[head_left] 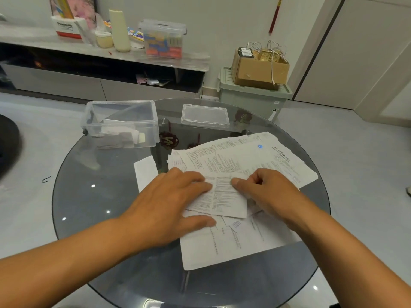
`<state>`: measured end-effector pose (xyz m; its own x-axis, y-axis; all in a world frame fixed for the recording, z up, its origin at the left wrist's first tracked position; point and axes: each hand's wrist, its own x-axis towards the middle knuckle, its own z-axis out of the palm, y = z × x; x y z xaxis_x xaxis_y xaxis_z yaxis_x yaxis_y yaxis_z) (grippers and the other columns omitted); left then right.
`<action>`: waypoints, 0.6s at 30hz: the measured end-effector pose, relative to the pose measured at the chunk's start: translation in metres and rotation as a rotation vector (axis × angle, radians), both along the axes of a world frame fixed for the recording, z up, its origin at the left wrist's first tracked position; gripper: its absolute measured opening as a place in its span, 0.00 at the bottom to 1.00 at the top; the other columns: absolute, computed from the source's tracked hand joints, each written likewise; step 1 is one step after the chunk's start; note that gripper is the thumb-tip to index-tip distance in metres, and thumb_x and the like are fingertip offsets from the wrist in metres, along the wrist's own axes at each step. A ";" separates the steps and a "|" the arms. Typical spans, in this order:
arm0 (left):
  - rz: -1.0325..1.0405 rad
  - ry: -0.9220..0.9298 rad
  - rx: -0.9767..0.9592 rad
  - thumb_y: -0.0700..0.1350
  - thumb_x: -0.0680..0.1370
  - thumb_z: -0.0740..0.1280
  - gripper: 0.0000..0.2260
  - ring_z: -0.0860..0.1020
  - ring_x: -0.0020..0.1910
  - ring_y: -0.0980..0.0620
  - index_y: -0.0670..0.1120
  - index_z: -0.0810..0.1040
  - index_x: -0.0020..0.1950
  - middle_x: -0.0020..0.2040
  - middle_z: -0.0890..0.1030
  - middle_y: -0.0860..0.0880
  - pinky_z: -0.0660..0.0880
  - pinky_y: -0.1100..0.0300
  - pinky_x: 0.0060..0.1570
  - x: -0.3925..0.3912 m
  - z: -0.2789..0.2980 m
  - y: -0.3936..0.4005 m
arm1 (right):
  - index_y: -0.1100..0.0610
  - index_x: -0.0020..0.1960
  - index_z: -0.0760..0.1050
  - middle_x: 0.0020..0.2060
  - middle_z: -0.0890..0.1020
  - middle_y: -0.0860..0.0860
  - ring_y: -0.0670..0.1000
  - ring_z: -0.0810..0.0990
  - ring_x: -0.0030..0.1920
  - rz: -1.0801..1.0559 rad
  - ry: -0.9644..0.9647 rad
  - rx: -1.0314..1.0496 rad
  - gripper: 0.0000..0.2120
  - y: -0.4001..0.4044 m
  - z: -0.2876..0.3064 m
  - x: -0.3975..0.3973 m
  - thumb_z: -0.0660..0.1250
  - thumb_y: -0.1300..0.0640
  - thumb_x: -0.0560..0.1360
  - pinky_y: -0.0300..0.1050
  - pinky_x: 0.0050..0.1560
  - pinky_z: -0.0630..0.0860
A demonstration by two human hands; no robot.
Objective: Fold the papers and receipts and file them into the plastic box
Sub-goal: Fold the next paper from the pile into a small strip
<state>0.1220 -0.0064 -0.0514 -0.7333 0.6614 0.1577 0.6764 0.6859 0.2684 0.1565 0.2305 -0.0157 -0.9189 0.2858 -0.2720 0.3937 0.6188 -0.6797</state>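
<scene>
a glass table [93, 207] is seen, paper pile [233, 156] at right, plastic box [121, 124] far left. a receipt [222, 196], long axis near-to-far, is pressed flat by the spread left hand [169, 201], pinched by the right hand [262, 190].

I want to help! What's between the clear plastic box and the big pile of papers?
In the head view, only bare glass table lies between the clear plastic box and the pile of papers.

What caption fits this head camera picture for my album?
Two hands, left and right, press a receipt on the paper pile, open plastic box waiting behind.
</scene>
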 end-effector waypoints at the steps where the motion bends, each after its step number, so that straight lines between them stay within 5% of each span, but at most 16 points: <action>1: -0.004 -0.002 -0.008 0.76 0.74 0.56 0.36 0.66 0.68 0.58 0.60 0.64 0.78 0.74 0.66 0.62 0.67 0.58 0.66 0.000 -0.001 0.000 | 0.53 0.42 0.73 0.41 0.86 0.56 0.50 0.80 0.37 -0.001 0.006 -0.064 0.17 0.000 0.001 0.000 0.73 0.41 0.76 0.51 0.43 0.78; 5: 0.032 0.011 0.088 0.71 0.76 0.60 0.33 0.69 0.67 0.57 0.61 0.58 0.79 0.73 0.69 0.62 0.70 0.58 0.64 0.000 -0.001 0.000 | 0.54 0.49 0.76 0.35 0.85 0.57 0.51 0.78 0.31 0.001 0.033 -0.463 0.07 -0.004 0.006 0.001 0.74 0.56 0.78 0.46 0.34 0.72; 7: 0.014 0.086 0.112 0.70 0.76 0.62 0.33 0.71 0.66 0.56 0.60 0.60 0.78 0.73 0.70 0.60 0.71 0.56 0.62 -0.001 0.002 -0.001 | 0.51 0.58 0.77 0.35 0.84 0.57 0.51 0.76 0.31 -0.036 0.083 -0.587 0.11 -0.006 0.007 0.001 0.73 0.59 0.79 0.48 0.35 0.72; 10: -0.079 0.215 0.129 0.71 0.74 0.66 0.33 0.75 0.60 0.52 0.55 0.73 0.72 0.68 0.75 0.55 0.73 0.53 0.55 0.000 0.006 -0.002 | 0.45 0.61 0.77 0.37 0.86 0.56 0.52 0.79 0.32 -0.057 0.140 -0.525 0.14 -0.009 0.012 0.002 0.70 0.60 0.80 0.49 0.37 0.76; 13: -0.120 0.231 0.231 0.64 0.75 0.70 0.18 0.77 0.50 0.52 0.56 0.82 0.60 0.56 0.79 0.56 0.75 0.52 0.44 0.003 0.001 0.000 | 0.53 0.57 0.82 0.36 0.86 0.56 0.50 0.82 0.31 0.029 0.102 -0.536 0.08 -0.011 0.017 0.007 0.68 0.62 0.81 0.43 0.33 0.79; 15: -0.074 0.121 0.353 0.59 0.76 0.71 0.10 0.77 0.48 0.54 0.56 0.83 0.52 0.51 0.80 0.58 0.76 0.53 0.42 0.004 0.000 0.001 | 0.56 0.59 0.82 0.40 0.86 0.60 0.52 0.84 0.34 0.087 0.050 -0.691 0.09 -0.014 0.021 0.011 0.67 0.62 0.82 0.43 0.35 0.82; 18: 0.089 -0.266 0.589 0.58 0.73 0.72 0.11 0.78 0.52 0.54 0.56 0.85 0.52 0.51 0.81 0.58 0.76 0.58 0.48 0.002 0.004 0.001 | 0.48 0.69 0.75 0.48 0.87 0.56 0.52 0.84 0.43 0.169 0.121 -0.775 0.17 -0.014 0.022 0.012 0.66 0.60 0.82 0.46 0.44 0.81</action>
<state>0.1236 -0.0055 -0.0479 -0.8450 0.4549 0.2811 0.4828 0.4229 0.7669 0.1684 0.2165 0.0061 -0.9686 -0.0894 -0.2319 0.2330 -0.0022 -0.9725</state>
